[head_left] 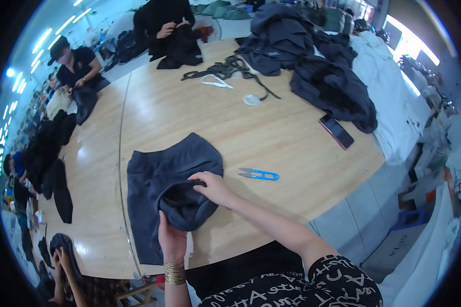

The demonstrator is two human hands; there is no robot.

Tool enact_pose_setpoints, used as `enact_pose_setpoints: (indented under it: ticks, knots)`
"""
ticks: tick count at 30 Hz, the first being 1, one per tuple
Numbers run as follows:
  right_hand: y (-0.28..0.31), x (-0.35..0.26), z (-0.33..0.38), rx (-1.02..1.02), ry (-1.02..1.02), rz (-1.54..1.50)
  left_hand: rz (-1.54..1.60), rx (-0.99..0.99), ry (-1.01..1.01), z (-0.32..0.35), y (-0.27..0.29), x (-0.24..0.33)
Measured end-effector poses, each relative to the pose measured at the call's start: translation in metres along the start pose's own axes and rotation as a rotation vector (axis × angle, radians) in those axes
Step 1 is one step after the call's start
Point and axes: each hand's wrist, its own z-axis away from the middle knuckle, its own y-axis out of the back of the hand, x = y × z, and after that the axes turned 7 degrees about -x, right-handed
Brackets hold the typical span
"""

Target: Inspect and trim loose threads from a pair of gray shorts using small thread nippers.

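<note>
1. While our left hand [173, 240] supports the dark garment [159, 176] at 7 o'clock of its round opening [176, 202], we hold the near fold between thumb and fingers; the fingers pass out of sight behind the cloth. Gold bangles [174, 273] circle that wrist.
2. Our right hand [210, 188] comes in at 2 o'clock of the opening, fingers bent over its rim; we cannot tell how firmly they pinch.
3. Garment position: on the wooden table [174, 110], near our edge, body spread flat towards 9 and 12 o'clock.
4. Taking the garment as clock centre, we log blue-handled snips [259, 174] just short of 3 o'clock, tips towards the cloth, and a phone [336, 131] at 2.
5. At 1 o'clock: dark strips [230, 69], then a heap of dark clothing [276, 41].
6. We see a capped co-worker [79, 66] at 11, handling dark cloth [85, 104], and another person's hands [61, 258] at 8.
</note>
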Motion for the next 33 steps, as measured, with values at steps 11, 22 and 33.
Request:
enact_pose_setpoints:
  ticks: [11,22,33]
  knots:
    - [0.027,0.019,0.057,-0.107,0.019,0.051,-0.464,-0.029,0.159,0.013,0.018,-0.015]
    - [0.107,0.017,0.075,0.238,0.046,0.610,-0.432,0.042,-0.372,0.006,0.012,0.032]
    - [0.114,0.044,0.109,0.177,-0.007,0.949,-0.530,-0.056,-0.223,-0.004,-0.012,0.042]
